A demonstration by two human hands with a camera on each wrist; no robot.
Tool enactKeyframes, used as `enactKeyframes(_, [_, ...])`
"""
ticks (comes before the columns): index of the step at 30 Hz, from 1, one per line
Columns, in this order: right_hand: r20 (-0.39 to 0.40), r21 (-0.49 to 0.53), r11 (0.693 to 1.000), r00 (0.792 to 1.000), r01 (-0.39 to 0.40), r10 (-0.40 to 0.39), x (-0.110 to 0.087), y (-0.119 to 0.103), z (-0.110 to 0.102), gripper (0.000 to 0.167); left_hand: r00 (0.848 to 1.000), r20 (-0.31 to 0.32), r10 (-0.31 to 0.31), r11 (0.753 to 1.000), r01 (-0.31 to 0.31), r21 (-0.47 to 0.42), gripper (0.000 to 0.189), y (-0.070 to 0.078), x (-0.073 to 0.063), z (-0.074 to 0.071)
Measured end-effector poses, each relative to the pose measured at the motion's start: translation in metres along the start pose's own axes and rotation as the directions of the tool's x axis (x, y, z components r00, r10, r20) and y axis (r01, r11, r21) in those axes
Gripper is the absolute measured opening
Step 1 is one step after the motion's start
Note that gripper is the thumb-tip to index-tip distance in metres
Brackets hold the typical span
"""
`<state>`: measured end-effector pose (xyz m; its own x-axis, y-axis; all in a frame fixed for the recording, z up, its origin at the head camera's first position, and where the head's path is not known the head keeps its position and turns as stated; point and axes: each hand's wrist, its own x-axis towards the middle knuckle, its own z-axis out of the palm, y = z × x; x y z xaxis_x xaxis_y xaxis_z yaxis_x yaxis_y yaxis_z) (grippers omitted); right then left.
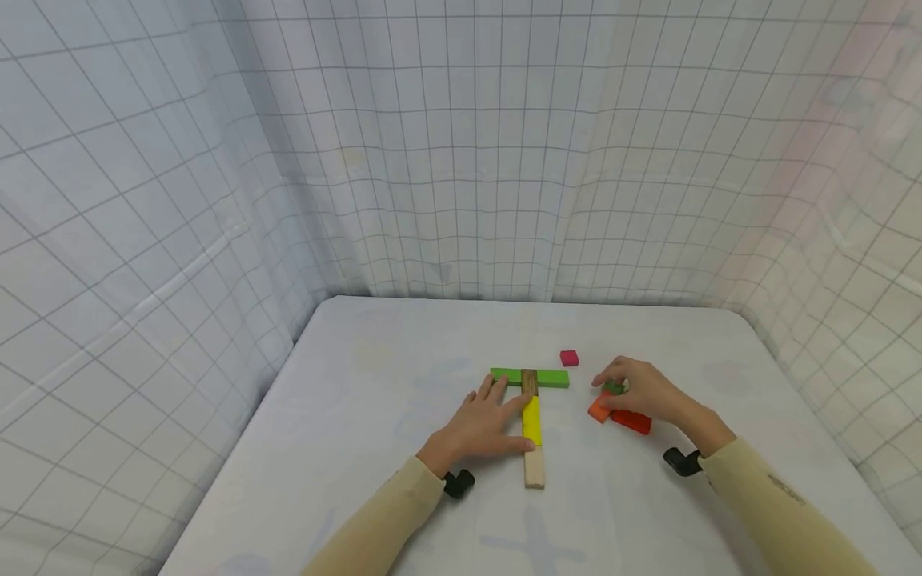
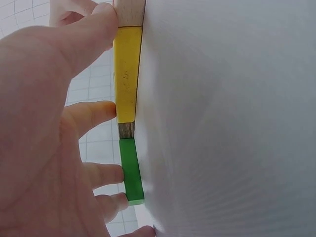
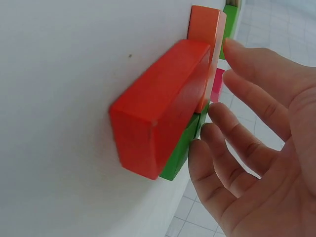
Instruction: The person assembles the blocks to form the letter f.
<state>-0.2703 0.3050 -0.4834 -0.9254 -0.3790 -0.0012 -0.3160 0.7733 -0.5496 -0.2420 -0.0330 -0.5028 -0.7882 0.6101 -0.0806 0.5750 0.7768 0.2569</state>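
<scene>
My left hand lies spread over a T-shaped row of flat blocks. In the left wrist view its thumb touches the pale wooden block near the yellow block. Its index fingertip is at the yellow block's other end, and further fingertips touch the green block. A dark brown block lies across the green. My right hand, fingers loosely bent, is over an orange block, a red block and green pieces. Nothing appears pinched; whether fingertips touch the orange block is unclear.
A small magenta block sits behind the T-shaped row, on the right. The blocks lie on a white table. White grid-patterned curtains hang behind the table and along both sides.
</scene>
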Motion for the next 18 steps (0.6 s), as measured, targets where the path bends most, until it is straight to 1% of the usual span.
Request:
enactKeyframes(5, [0.012,-0.068,0.995,0.998,0.067,-0.066,-0.0037,0.0004,0.0021,0.033,1.0,0.0,0.002,1.0,-0.002,-0.014,0.085,-0.0023,0.0009,0.0024])
enactKeyframes(9, [0.038,-0.117,0.989,0.995,0.093,-0.089,-0.0054,0.0028,0.0025,0.033,1.0,0.003,0.005,1.0,-0.005,-0.019,0.085,-0.0036,0.0018,0.0043])
enactKeyframes(14, [0.069,-0.152,0.981,0.991,0.123,-0.113,-0.006,0.0033,0.0017,0.032,1.0,0.003,0.005,1.0,-0.005,-0.014,0.085,-0.0039,0.0025,0.0036])
enactKeyframes(18, [0.086,-0.179,0.976,0.99,0.124,-0.111,-0.0053,0.0022,0.0024,0.033,1.0,0.006,0.003,1.0,-0.003,-0.003,0.085,-0.0033,0.0023,0.0021])
